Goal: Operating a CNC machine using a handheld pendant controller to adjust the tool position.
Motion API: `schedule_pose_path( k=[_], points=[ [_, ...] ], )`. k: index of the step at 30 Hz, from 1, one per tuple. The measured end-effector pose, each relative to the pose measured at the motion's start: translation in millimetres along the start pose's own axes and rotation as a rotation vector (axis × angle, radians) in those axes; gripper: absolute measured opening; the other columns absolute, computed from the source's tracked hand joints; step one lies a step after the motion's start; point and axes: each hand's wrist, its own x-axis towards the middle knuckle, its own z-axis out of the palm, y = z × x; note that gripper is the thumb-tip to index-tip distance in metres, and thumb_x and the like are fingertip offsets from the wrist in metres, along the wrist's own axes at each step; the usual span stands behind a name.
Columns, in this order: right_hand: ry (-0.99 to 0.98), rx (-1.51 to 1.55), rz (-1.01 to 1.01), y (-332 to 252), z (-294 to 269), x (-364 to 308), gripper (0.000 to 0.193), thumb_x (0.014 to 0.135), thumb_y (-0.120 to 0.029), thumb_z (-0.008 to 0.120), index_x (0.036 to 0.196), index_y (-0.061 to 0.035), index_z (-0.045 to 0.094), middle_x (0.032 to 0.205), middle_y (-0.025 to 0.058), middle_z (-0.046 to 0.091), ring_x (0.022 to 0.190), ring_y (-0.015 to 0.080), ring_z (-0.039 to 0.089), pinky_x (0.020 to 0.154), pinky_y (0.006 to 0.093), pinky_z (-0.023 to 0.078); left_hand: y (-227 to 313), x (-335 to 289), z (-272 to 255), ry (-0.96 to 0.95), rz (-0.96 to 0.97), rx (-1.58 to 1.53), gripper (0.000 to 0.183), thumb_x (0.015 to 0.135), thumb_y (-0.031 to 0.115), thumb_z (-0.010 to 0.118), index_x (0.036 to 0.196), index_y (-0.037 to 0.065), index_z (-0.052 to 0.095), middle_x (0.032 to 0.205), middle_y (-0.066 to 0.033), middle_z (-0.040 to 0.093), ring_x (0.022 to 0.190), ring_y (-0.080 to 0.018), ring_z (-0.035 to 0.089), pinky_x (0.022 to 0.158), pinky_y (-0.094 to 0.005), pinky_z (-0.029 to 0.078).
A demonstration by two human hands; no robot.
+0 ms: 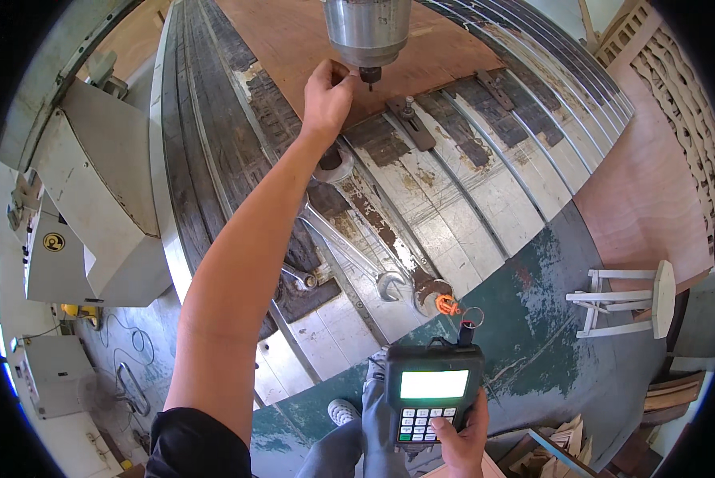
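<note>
My left hand [328, 99] reaches out beside the tip of a metal spindle [367, 32], its fingers pinched close to the dark collet; whatever they may hold is too small to make out. A thin bit [370, 86] points down from the collet above a reddish-brown wooden board [294, 40]. In my right hand [463, 442] is a black handheld controller [435, 358] with a lit screen and a keypad. My right thumb rests on or just over the lower keys.
The slotted machine bed [453, 183] carries a hold-down clamp [411, 123], a second clamp [495, 90], an open-ended wrench [345, 243] and a large rusty wrench [381, 223]. A white stool [628, 299] stands at right. Wood scraps [561, 446] lie lower right.
</note>
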Motion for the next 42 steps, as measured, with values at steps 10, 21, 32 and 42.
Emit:
schedule_pose_path(
  k=[10,21,32,42],
  points=[
    [-0.149,0.082,-0.024,-28,10,-13,0.057,0.082,-0.006,0.067,0.131,0.0026,0.039,0.117,0.0098,0.055,0.109,0.0153,0.053,0.093,0.0302,0.044,29,-30,-18,0.129,-0.180,-0.282,0.016,0.091,0.010,0.061,0.101,-0.002,0.056,0.091,-0.0083,0.059,0.078,-0.0137,0.056,0.069,-0.0292,0.047],
    [-0.259,0.084,-0.165,-113,65,-68,0.043,0.089,-0.003,0.054,0.130,0.0032,0.042,0.113,0.0110,0.057,0.104,0.0158,0.054,0.093,0.0305,0.042,286,-374,-144,-0.500,-0.647,-0.236,0.051,0.094,0.015,0.062,0.135,-0.007,0.040,0.125,-0.0164,0.055,0.118,-0.0226,0.052,0.100,-0.0356,0.043],
    [-0.492,0.032,-0.193,-162,129,-183,0.042,0.090,-0.005,0.054,0.129,0.0025,0.042,0.115,0.0099,0.056,0.107,0.0151,0.053,0.096,0.0308,0.041,366,-409,-249,-0.177,-0.450,-0.233,0.054,0.082,0.005,0.071,0.127,-0.009,0.045,0.099,-0.0157,0.065,0.093,-0.0202,0.065,0.082,-0.0330,0.054],
    [-0.700,0.075,-0.144,-172,181,-209,0.039,0.091,-0.003,0.052,0.128,0.0031,0.044,0.113,0.0097,0.056,0.105,0.0148,0.054,0.094,0.0296,0.043,387,-429,-304,0.004,-0.379,-0.256,0.052,0.082,0.002,0.070,0.126,-0.008,0.046,0.097,-0.0142,0.065,0.089,-0.0182,0.065,0.078,-0.0315,0.054]
  ],
)
